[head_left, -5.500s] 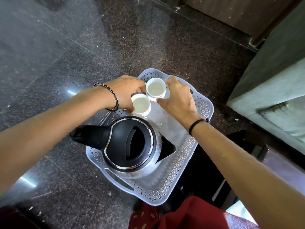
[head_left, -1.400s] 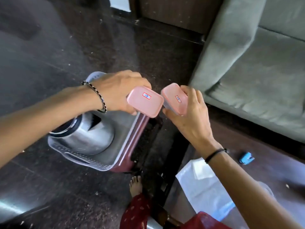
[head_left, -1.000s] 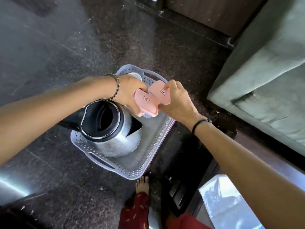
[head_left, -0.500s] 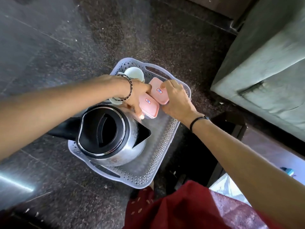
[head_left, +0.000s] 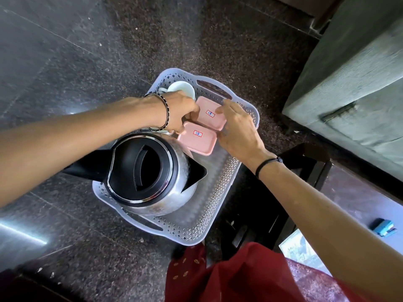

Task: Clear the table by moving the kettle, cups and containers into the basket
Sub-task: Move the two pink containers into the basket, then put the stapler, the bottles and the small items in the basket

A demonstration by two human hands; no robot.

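A pale perforated basket [head_left: 218, 214] stands on the dark stone floor. Its near half holds a steel kettle [head_left: 152, 171] with a black lid. A white cup [head_left: 182, 88] sits in the far left corner, and my left hand mostly hides a second one. Two pink containers lie flat, side by side, in the far right part: the near pink container [head_left: 196, 140] and the far pink container [head_left: 209, 114]. My left hand [head_left: 181, 112] grips the near one's left edge. My right hand [head_left: 237, 131] has its fingertips on the far one's right edge.
A grey sofa [head_left: 349, 73] rises on the right. A dark low table frame [head_left: 305, 162] stands just right of the basket, with a small blue object [head_left: 383, 227] and a clear sheet [head_left: 298, 247] on it. My red garment [head_left: 239, 275] fills the bottom.
Both hands brought the two pink containers from the table side over to the basket and lowered them. The containers now lie flat on the basket floor beside the cups.
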